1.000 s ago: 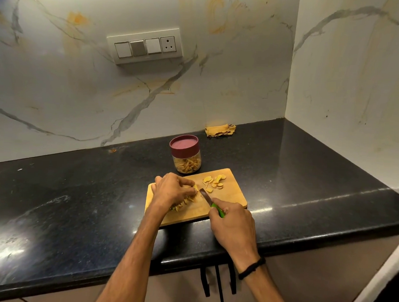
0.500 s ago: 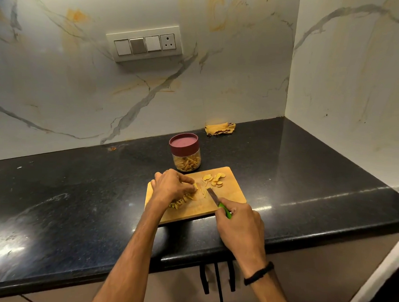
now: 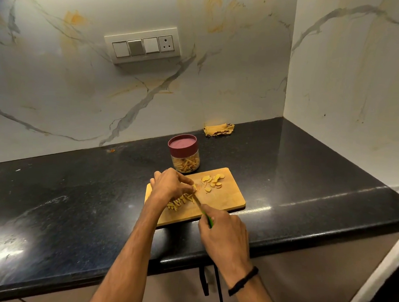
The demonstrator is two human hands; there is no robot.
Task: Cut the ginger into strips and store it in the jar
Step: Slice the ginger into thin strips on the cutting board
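A wooden cutting board (image 3: 228, 198) lies on the black counter. My left hand (image 3: 171, 185) presses its fingertips on a ginger slice (image 3: 194, 187) at the board's middle. My right hand (image 3: 224, 235) grips a green-handled knife (image 3: 203, 212), its blade angled up to that slice. Cut ginger strips (image 3: 179, 201) lie beside and under my left hand. Several uncut ginger slices (image 3: 212, 181) sit at the board's far right. A glass jar (image 3: 185, 154) with a maroon lid on stands just behind the board, partly filled with strips.
A crumpled yellow cloth (image 3: 218, 129) lies at the back against the wall. A switch plate (image 3: 142, 45) is on the marble wall. The counter's front edge (image 3: 304, 239) runs just below the board; the side wall closes the right end.
My right hand swung the knife back left, from the open board to the slice under my left fingertips. My left hand stayed on the ginger.
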